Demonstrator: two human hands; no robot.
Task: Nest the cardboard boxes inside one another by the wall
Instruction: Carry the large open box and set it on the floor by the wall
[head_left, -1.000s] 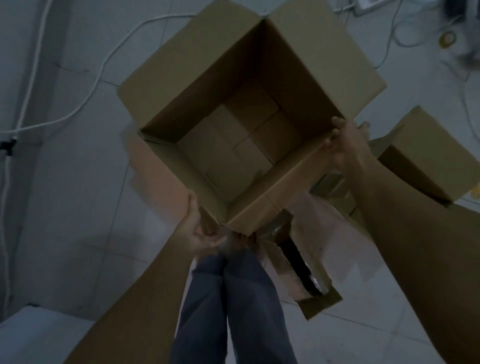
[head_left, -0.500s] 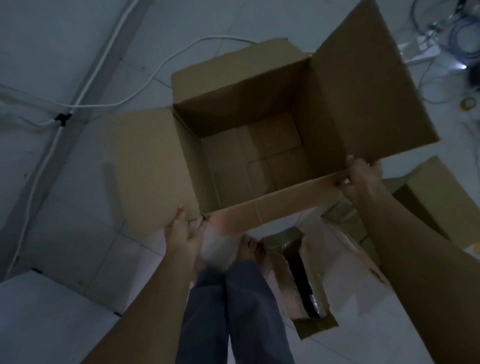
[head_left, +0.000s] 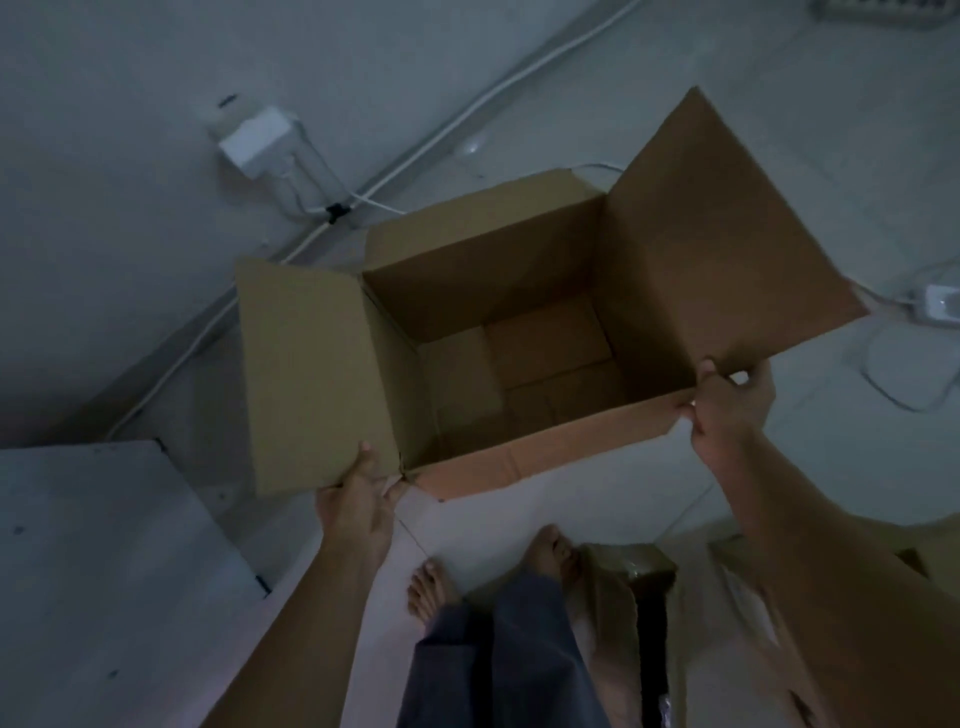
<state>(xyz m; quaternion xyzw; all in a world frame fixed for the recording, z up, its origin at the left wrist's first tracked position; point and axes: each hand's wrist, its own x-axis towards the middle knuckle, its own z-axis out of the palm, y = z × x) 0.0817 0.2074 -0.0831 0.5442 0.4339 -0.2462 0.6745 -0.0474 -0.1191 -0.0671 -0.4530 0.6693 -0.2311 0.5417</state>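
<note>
A large open cardboard box (head_left: 519, 291) fills the middle of the head view, its flaps spread and its inside bare. My left hand (head_left: 361, 499) grips its near left corner, at the base of the left flap. My right hand (head_left: 727, 410) pinches the near right corner under the tall right flap. The box sits close to the wall, whose foot runs diagonally behind it. A smaller opened cardboard box (head_left: 639, 613) lies on the floor by my right foot, partly hidden by my right arm.
A white cable (head_left: 467, 114) runs along the foot of the wall, and a white adapter (head_left: 257, 143) sits on the wall. A white slab or low platform (head_left: 93, 571) is at the lower left. A white charger (head_left: 940, 301) and a round white pad lie at the right. My bare feet (head_left: 545, 551) stand on the tiled floor.
The box has moved toward the wall and turned, with both hands still on its near corners. My view has swung left, bringing the wall, adapter and platform into sight.
</note>
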